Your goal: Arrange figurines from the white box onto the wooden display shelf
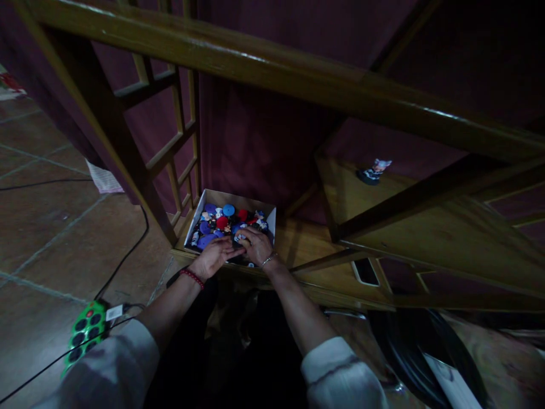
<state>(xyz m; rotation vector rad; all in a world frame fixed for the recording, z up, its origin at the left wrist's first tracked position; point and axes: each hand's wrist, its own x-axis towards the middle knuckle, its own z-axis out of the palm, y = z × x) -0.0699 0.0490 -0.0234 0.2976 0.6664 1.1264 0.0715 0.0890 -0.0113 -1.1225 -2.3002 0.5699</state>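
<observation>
Toy figures [221, 224] on round bases lie heaped in a cardboard box [230, 197]. They look light and hard; hold one by its base. Left hand [214, 255] rests flat over them. Right hand [256, 245] curls down on them, maybe pinching, but I cannot tell. Box sits on a wooden shelf [298, 244]; one more figure [373, 172] stands farther back.

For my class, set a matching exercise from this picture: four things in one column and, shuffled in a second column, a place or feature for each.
Column 1
1. Left hand
2. Right hand
3. Small figurine
4. Green power strip

Column 2
A. Lying on the floor
B. Wearing a thin silver bracelet
C. Standing on a wooden shelf
D. Wearing a red beaded bracelet

Pairs: 1-D, 2-B, 3-C, 4-A
</observation>
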